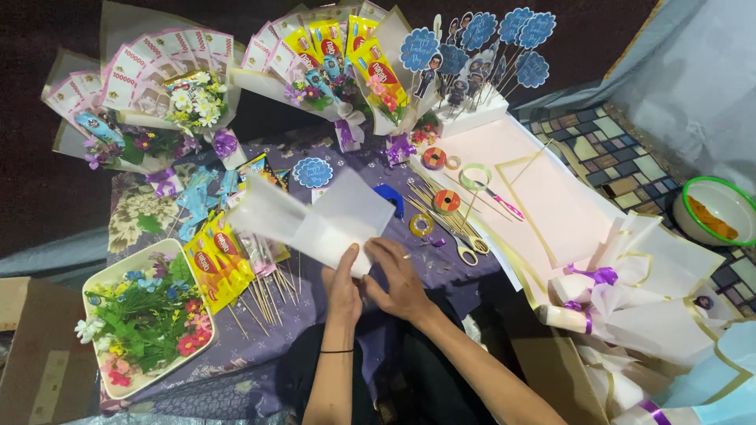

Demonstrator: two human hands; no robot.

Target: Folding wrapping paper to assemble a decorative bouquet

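Observation:
Both of my hands hold a folded sheet of translucent white wrapping paper (315, 219) over a purple floral cloth (441, 267). My left hand (343, 288) pinches its lower edge with the thumb on top. Beside it, my right hand (398, 277) grips the same edge with fingers curled. The sheet is blurred and fans out up and to the left. Yellow snack packets on wooden skewers (216, 264) lie just left of the hands.
Money-and-snack bouquets (150, 79) stand at the back, next to blue paper toppers in a white block (480, 47). Tape rolls (446, 201), scissors (466, 245) and skewers lie right of the paper. A tray of artificial flowers (146, 319) sits left; wrapped white bouquets (646, 299) right.

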